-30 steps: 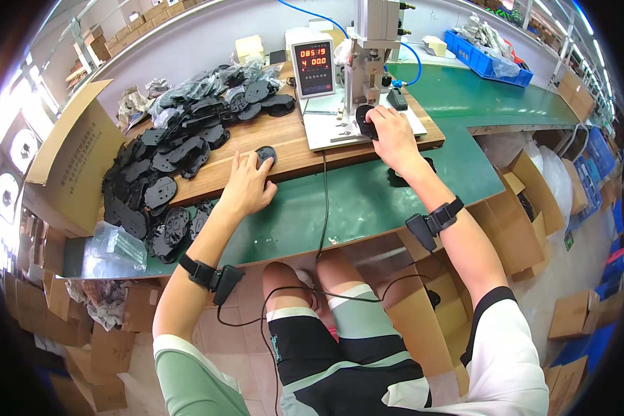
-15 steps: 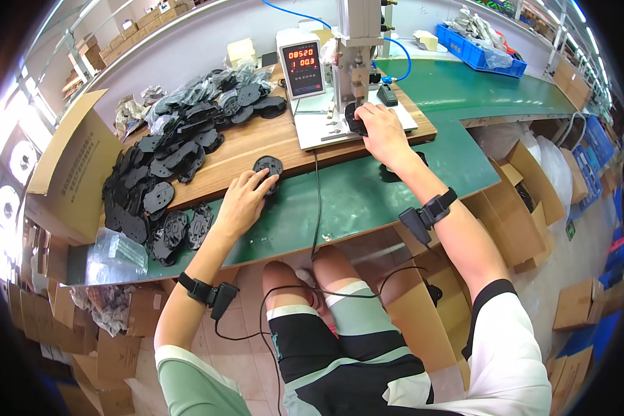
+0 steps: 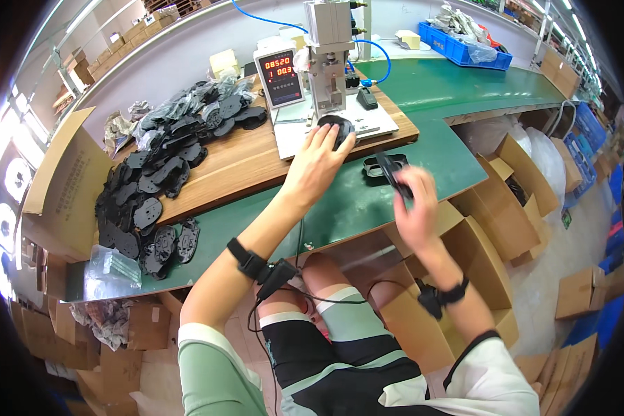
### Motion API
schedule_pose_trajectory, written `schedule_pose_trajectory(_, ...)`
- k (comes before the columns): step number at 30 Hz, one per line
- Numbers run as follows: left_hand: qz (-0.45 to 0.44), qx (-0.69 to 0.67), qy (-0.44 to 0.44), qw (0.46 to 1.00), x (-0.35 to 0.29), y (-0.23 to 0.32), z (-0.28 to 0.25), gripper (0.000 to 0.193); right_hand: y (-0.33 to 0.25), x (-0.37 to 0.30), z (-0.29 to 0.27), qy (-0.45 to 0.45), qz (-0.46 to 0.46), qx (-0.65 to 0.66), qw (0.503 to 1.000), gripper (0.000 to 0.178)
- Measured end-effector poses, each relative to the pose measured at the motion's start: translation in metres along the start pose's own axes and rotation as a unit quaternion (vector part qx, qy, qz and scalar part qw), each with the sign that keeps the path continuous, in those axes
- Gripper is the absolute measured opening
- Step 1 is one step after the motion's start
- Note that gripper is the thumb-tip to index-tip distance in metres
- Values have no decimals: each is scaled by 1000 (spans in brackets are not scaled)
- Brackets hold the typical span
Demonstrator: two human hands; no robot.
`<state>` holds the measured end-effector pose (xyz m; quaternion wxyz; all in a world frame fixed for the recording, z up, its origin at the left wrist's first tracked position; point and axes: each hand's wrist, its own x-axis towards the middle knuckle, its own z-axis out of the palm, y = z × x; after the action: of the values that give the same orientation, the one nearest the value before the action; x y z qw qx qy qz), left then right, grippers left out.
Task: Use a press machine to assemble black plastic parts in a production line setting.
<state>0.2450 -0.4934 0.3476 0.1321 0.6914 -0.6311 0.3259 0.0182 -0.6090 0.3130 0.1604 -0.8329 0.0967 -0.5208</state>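
Note:
My left hand (image 3: 317,154) has its fingers closed on a black oval plastic part (image 3: 341,125), at the front of the machine's white base plate (image 3: 291,132). Above that part stands the metal press head (image 3: 328,76). Away from the machine, on the right, my right hand (image 3: 417,201) grips another black plastic part (image 3: 390,172), tilted and a little blurred. Just behind it, a black oval frame-like piece (image 3: 373,168) lies on the green table (image 3: 353,215).
A heap of black plastic parts (image 3: 166,166), some bagged, covers the left of the wooden board (image 3: 222,163). A carton (image 3: 69,187) stands at the far left. Beside the press is a display box (image 3: 280,76). Cartons (image 3: 471,270) sit below the table's right edge.
My left hand has moved right and forward with the plastic part from the board to the press. My right hand has drawn back from the press toward me, carrying a black part.

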Motion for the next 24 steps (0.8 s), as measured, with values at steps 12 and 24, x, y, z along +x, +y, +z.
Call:
schedule_pose_trajectory(12, -58, -11, -31, 998, 32, 4, 68, 48, 37, -252, -122, -53, 233, -170, 956, 46)
schedule_pose_trajectory(24, -43, -44, -43, 997, 23, -11, 55, 48, 121, -371, -74, -135, 459, -147, 866, 34)
